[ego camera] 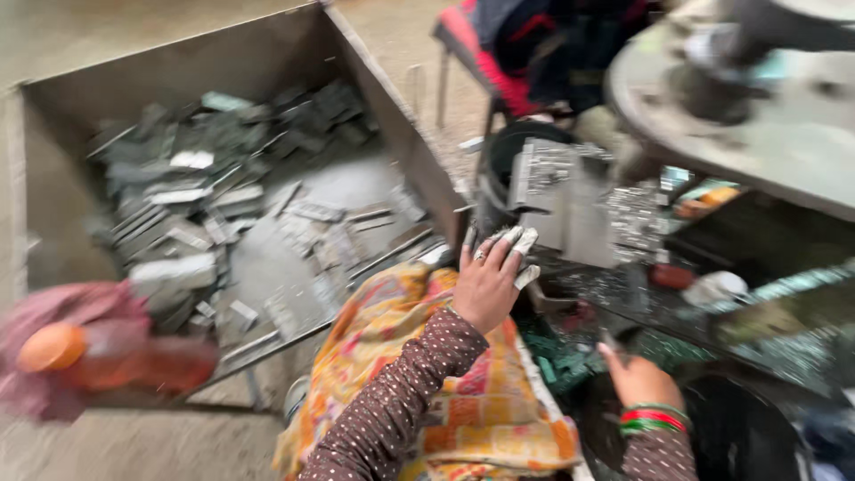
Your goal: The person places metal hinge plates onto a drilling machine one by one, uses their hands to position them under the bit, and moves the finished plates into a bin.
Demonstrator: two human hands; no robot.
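I see my left hand (489, 278), fingertips taped, spread open with nothing held, just right of the metal bin (392, 116) of grey scrap pieces (191, 191). My right hand (638, 379) hangs lower; blur hides its grip.

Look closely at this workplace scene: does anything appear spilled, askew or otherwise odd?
The grey metal strips lie jumbled at all angles in the large tray, not stacked. The left hand has pale wrappings on its fingertips. Blur hides finer detail.
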